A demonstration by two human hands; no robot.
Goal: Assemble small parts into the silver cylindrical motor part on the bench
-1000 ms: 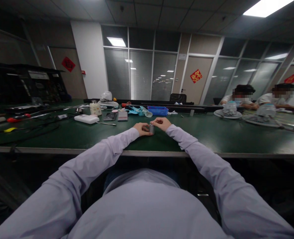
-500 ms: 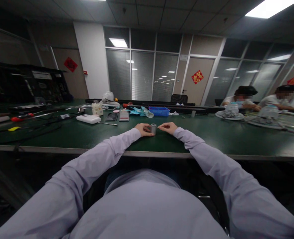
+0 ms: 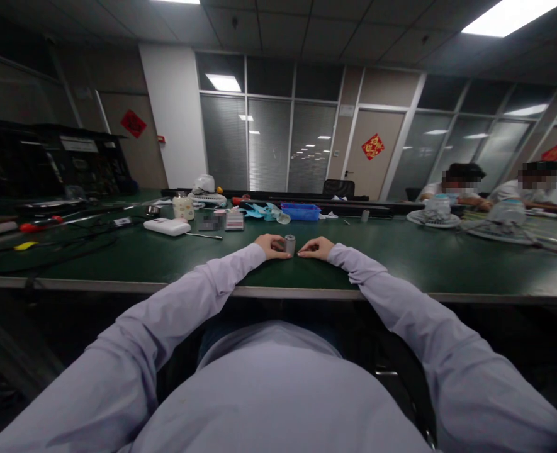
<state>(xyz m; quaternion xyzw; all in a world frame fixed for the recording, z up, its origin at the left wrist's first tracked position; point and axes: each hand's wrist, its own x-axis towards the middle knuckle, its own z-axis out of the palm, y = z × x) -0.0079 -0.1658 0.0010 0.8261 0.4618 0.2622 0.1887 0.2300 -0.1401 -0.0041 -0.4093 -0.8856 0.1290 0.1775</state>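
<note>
A small grey metal cylinder [image 3: 290,245] stands upright on the green table [image 3: 377,251], with a round recess or hole showing in its top. My left hand [image 3: 271,246] is curled around its left side, thumb at the near side low down and fingers behind. Just right of the cylinder, my right hand [image 3: 320,248] is closed in a pinch with its fingertips low, close to the tabletop. A narrow gap separates those fingertips from the cylinder. Whatever the pinch may hold is too small to make out.
Beyond my hands are a blue bin [image 3: 301,212], light-blue gloves [image 3: 264,212], a white device [image 3: 167,226], a screwdriver-like rod [image 3: 204,236] and a patterned jar [image 3: 183,207]. Cables [image 3: 84,242] lie at left. Two people sit at far right behind white fan-like units [image 3: 433,217].
My right hand has dropped slightly, its fingertips going from beside the cylinder's upper part to near the table. My left hand stays at the cylinder.
</note>
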